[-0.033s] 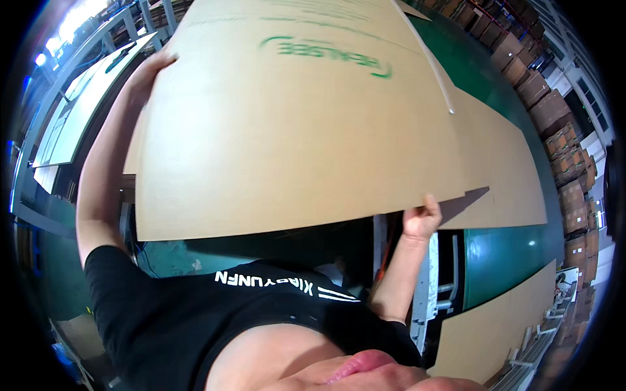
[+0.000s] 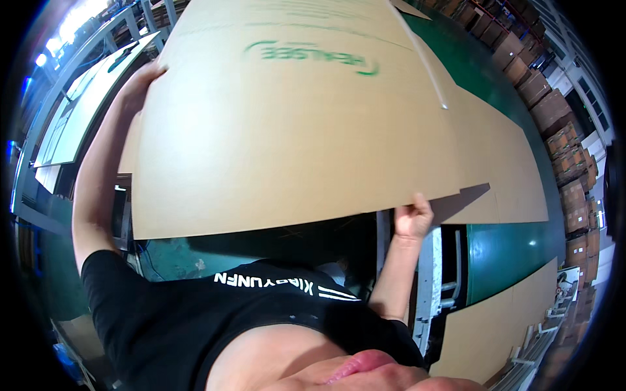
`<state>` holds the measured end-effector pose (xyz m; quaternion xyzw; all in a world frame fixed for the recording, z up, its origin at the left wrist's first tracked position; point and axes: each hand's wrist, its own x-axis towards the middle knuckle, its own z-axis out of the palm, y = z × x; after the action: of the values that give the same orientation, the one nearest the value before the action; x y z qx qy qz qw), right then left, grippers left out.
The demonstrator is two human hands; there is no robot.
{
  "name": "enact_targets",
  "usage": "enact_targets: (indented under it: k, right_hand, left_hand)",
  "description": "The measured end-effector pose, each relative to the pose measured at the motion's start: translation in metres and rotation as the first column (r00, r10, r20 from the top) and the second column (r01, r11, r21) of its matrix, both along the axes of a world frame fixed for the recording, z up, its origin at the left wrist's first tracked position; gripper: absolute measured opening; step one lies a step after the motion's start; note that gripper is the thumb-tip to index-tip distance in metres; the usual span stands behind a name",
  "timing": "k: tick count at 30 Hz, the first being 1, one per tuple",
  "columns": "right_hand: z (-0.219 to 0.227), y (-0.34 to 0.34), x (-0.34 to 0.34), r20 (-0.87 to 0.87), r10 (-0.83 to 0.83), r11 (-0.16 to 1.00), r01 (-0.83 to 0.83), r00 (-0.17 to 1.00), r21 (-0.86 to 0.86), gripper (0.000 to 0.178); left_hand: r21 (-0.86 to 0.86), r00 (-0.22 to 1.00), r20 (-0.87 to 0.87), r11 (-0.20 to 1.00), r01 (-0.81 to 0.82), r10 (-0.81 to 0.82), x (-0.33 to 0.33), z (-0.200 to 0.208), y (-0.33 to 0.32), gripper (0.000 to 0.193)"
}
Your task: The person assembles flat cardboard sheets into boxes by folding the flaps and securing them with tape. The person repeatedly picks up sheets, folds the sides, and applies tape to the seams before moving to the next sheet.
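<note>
A large brown cardboard sheet (image 2: 293,143) with green printing stretches in front of me, raised and held in both hands. My left hand (image 2: 145,77) is closed over its left edge, toward the far end. At the near edge, right of the middle, my right hand (image 2: 414,218) pinches the board from below, its thumb partly over the edge. A white strip (image 2: 430,81) lies along the right part of the sheet. Beyond it to the right is another flat cardboard sheet (image 2: 505,163), partly covered by the held one.
A grey metal frame (image 2: 425,296) stands beside my right forearm. Another cardboard sheet (image 2: 495,326) lies at the lower right. Stacked cartons (image 2: 551,107) line the right side along a green floor (image 2: 502,257). A white panel (image 2: 85,104) rests at the left.
The held cardboard sheet has shifted slightly left and a little nearer to me. Both hands have moved with it, keeping their grip.
</note>
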<state>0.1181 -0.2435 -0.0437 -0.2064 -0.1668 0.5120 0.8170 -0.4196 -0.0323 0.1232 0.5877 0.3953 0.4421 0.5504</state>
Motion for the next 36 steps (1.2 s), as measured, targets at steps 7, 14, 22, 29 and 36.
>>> enact_targets:
  k: [7, 14, 22, 29, 36]
  right_hand:
    - [0.011, 0.023, -0.268, 0.265, 0.726, 0.685, -0.699, 0.634, -0.205, 0.035]
    - [-0.089, 0.064, -0.435, 0.238, 0.914, 0.400, -0.820, 0.328, -0.410, 0.048]
    - [-0.088, 0.078, -0.301, 0.403, 0.914, 0.262, -0.819, 0.042, -0.510, 0.035]
    - [-0.108, 0.056, 0.012, 0.096, 0.366, 0.877, -0.309, 0.926, -0.367, 0.053]
    - [-0.054, 0.121, 0.190, 0.282, -0.412, 0.831, 0.485, 0.866, -0.272, 0.051]
  left_hand:
    - [0.636, -0.408, -0.749, 0.739, -0.223, 0.522, -0.315, -0.074, -0.042, 0.037]
    - [0.255, 0.627, -0.779, 0.922, 0.291, 0.018, -0.001, -0.102, -0.118, 0.068]
    - [0.450, 0.459, -0.859, 0.761, 0.468, 0.225, -0.011, -0.176, -0.081, 0.050]
    - [0.595, 0.373, -0.679, 0.772, -0.226, 0.632, 0.034, -0.197, 0.021, 0.052]
    - [0.662, 0.177, -0.666, 0.683, -0.308, 0.725, 0.089, -0.196, 0.033, 0.033]
